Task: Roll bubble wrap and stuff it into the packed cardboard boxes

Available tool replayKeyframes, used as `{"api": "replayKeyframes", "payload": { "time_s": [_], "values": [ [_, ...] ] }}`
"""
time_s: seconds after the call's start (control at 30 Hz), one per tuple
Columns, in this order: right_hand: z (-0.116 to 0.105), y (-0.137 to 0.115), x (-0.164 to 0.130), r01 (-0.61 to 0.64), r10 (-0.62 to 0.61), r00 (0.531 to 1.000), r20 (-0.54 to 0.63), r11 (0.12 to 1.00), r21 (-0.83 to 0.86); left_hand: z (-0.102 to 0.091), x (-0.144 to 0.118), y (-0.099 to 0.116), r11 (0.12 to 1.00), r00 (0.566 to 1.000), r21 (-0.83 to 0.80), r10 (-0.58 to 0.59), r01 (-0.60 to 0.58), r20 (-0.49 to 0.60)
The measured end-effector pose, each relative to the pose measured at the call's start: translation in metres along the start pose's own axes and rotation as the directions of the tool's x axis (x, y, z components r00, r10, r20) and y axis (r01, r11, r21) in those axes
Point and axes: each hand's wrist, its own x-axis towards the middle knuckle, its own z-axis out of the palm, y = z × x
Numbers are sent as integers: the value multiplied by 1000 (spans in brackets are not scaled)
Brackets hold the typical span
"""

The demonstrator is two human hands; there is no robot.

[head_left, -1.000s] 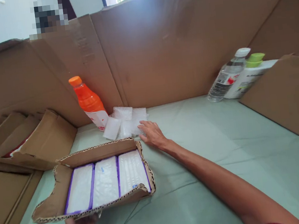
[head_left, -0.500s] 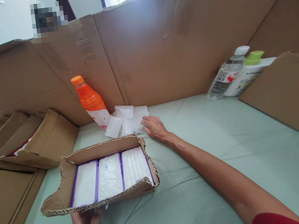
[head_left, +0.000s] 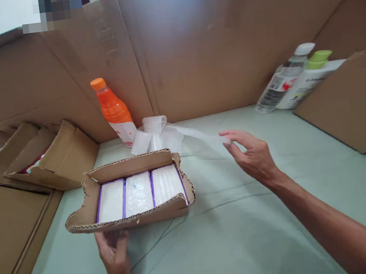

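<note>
An open cardboard box (head_left: 165,210) with ragged edges holds three white packs (head_left: 138,192) with purple sides. At its near wall is my left hand (head_left: 114,254), thumb below the edge and fingertips tucked out of sight against the box. Well to the right of the box, my right hand (head_left: 252,155) pinches the end of a clear bubble wrap strip (head_left: 199,134) between thumb and fingers. The strip stretches left to a small crumpled heap of bubble wrap (head_left: 155,131) behind the box. Beside that heap leans an orange bottle (head_left: 114,110).
Cardboard boxes (head_left: 61,156) stand along the left side. A tall cardboard wall (head_left: 206,54) closes the back. At the right are a clear water bottle (head_left: 283,82), a white bottle with a green cap (head_left: 306,84) and a cardboard panel (head_left: 349,103). Pale green cloth (head_left: 229,238) covers the surface.
My right hand has moved right from the bubble wrap heap, drawing one strip out with it. The view has tipped down a little. My left hand stays at the box.
</note>
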Motion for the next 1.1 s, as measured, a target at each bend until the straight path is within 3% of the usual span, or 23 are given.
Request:
{"api": "replayKeyframes", "payload": {
  "time_s": [0.07, 0.13, 0.27, 0.37, 0.47, 0.57, 0.67, 0.8, 0.9, 1.1],
  "values": [
    [-20, -16, -20, 50, -50, 998, 29, 999, -11, 2, 0, 4, 1000, 1000, -16, 12, -11, 12],
    [-35, -28, -43, 128, -127, 980, 153, 992, -1, 4, 0, 9, 1000, 1000, -21, 15, -14, 25],
    [-66, -36, -96, 232, -225, 863, 452, 972, 42, 7, -1, 16, 999, 999, -45, 14, -12, 31],
    [-90, -34, -125, 182, -167, 800, 576, 983, 32, 7, 0, 18, 997, 999, -75, 13, -10, 40],
    [-99, -42, -128, 74, -75, 769, 635, 997, 28, 5, 2, 19, 995, 999, -98, 29, -26, 28],
    [-75, -64, -111, -132, 69, 762, 644, 990, 51, 2, 6, 18, 991, 997, -106, 75, -77, -27],
    [-28, -88, -94, -312, 149, 766, 625, 937, 159, 0, 8, 15, 991, 995, -103, 86, -90, -47],
    [25, -106, -87, -349, 94, 774, 626, 889, 298, -2, 5, 13, 995, 1000, -94, 11, -11, -3],
    [36, -108, -90, -350, 83, 790, 608, 875, 335, 0, 3, 18, 998, 999, -64, -11, 14, 46],
    [33, -96, -81, -458, 225, 788, 574, 837, 301, 25, 13, 30, 998, 984, -43, -27, 35, 176]
  ]
}}
